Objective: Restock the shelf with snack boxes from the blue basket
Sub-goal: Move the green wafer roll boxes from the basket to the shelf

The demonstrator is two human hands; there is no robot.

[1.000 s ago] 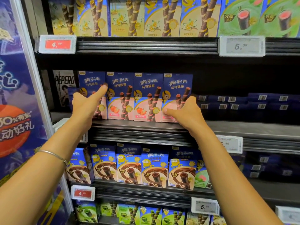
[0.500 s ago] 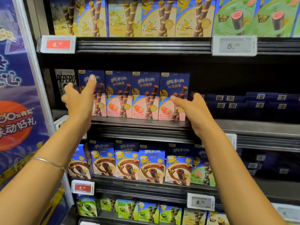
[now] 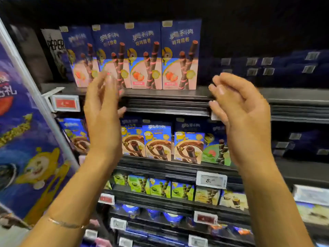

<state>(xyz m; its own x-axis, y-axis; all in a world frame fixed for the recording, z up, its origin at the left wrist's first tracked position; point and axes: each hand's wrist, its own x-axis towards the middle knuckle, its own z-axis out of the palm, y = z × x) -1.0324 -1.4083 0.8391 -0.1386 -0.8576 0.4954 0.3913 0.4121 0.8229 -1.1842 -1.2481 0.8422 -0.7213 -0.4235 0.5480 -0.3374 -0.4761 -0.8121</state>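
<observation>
Far left: blue printed banner (image 3: 26, 139); red price tag (image 3: 65, 104) on the rail beside it; thin bracelet (image 3: 65, 224) on the left wrist. Left hand (image 3: 103, 113) — raised before the shelf (image 3: 169, 94), fingers straight and slightly spread, holding nothing; its blurred tips overlap the lower part of the row, contact cannot be told. Snack boxes (image 3: 146, 56) — four, blue with strawberry fronts, upright side by side at the shelf's front edge. One level below: chocolate boxes (image 3: 158, 143); white price tag (image 3: 211, 180) under them. Right hand (image 3: 243, 118): fingers loosely curled, empty, near the shelf rail. Far right: dark blue packs (image 3: 284, 68), lying flat, stacked.
</observation>
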